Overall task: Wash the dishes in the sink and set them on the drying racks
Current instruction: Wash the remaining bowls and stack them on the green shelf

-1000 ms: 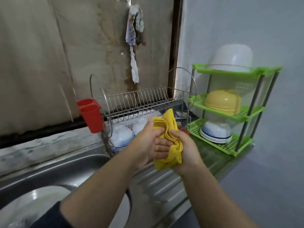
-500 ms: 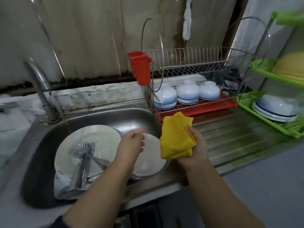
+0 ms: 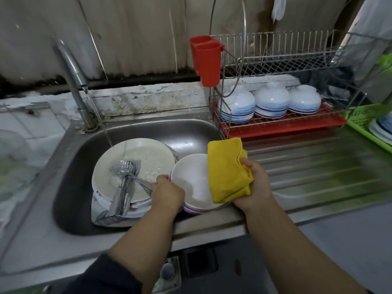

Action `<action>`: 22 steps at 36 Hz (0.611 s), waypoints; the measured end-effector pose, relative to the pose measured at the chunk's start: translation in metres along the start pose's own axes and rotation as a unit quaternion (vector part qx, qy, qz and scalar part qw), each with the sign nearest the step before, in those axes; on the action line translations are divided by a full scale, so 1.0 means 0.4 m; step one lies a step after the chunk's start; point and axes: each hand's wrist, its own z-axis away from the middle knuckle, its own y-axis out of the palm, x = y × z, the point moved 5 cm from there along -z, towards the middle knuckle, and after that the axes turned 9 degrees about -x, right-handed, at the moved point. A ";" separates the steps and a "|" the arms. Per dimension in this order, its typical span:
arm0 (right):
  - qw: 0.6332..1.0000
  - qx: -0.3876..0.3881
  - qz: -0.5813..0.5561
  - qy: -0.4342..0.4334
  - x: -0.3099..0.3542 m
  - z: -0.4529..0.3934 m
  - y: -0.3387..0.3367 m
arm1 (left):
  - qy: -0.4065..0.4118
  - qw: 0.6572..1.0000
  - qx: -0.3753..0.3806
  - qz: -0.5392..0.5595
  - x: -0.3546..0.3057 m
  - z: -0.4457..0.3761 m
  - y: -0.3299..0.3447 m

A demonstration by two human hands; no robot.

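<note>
L hand (image 3: 167,190): fingers curled over the near-left rim of the white bowl (image 3: 192,181), which is gripped inside the sink (image 3: 191,134), on the sink's right side. R hand (image 3: 255,184): closed round a folded yellow cloth (image 3: 228,170), held over the bowl's right edge. A plate (image 3: 148,158) with forks (image 3: 125,172) is seen in the sink's left part. A wire rack (image 3: 275,122) with upturned bowls is located right of the sink.
</note>
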 end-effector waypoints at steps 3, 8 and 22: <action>0.999 -0.032 0.041 0.003 -0.002 0.005 -0.003 | 0.017 1.000 0.003 -0.011 -0.001 0.001 0.001; 0.997 -0.034 0.075 0.004 0.001 0.008 0.003 | 0.037 0.999 -0.016 -0.023 -0.008 -0.009 -0.006; 0.993 -0.056 0.102 -0.007 -0.004 0.021 0.010 | 0.116 0.991 -0.063 -0.020 -0.030 0.017 -0.028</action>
